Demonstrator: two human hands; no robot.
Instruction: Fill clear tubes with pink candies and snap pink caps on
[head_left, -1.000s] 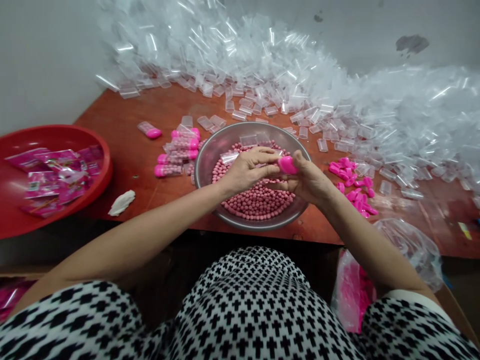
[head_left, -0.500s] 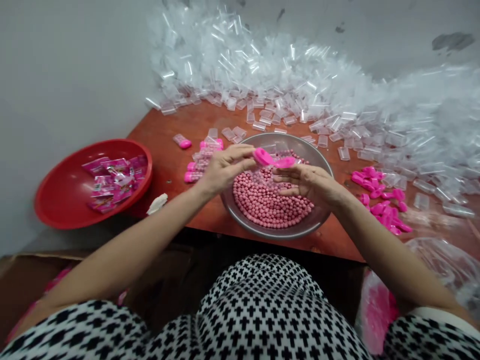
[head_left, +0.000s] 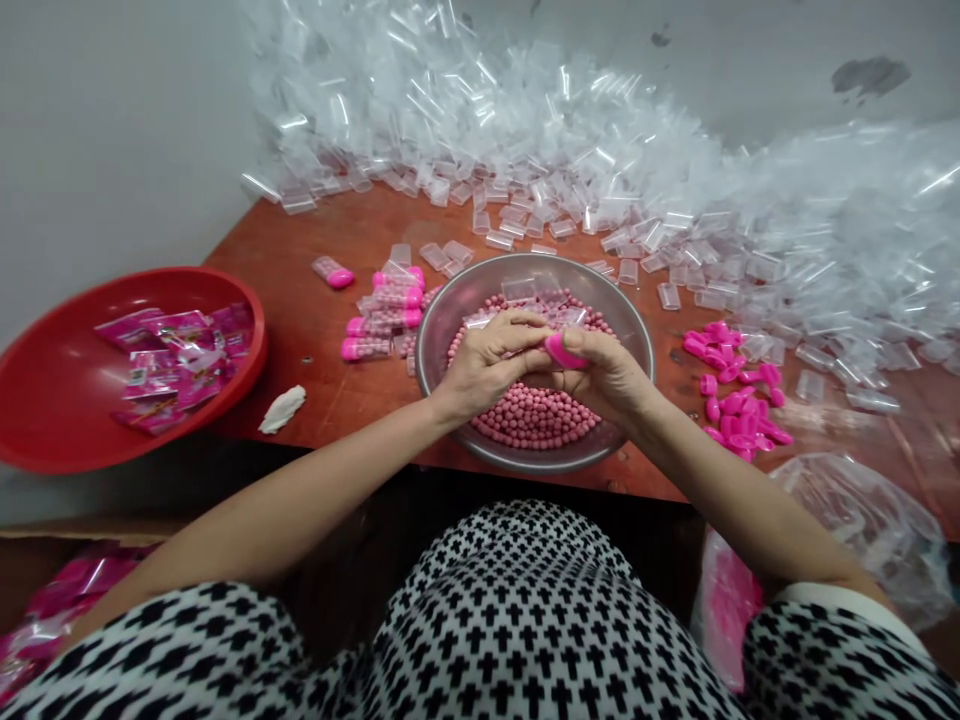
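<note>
My left hand (head_left: 491, 362) and my right hand (head_left: 606, 372) meet over a steel bowl (head_left: 450, 300) full of small pink balls (head_left: 536, 418). Between their fingers is a pink cap (head_left: 561, 350), pinched by my right thumb and fingers. The fingers of my left hand are curled against it, apparently round a clear tube that I can barely see. Filled tubes with pink caps (head_left: 382, 320) lie left of the bowl. Loose pink caps (head_left: 731, 390) lie to its right.
A big heap of empty clear tubes (head_left: 600, 130) covers the back and right of the red-brown table (head_left: 315, 240). A red basin (head_left: 45, 440) with pink packets stands at the left. A white scrap (head_left: 282, 409) lies near the front edge. A plastic bag (head_left: 862, 520) hangs at the lower right.
Half a second ago my hands were apart with pink caps between them. They have now come together over the bowl, pinching one cap. The view has shifted slightly.
</note>
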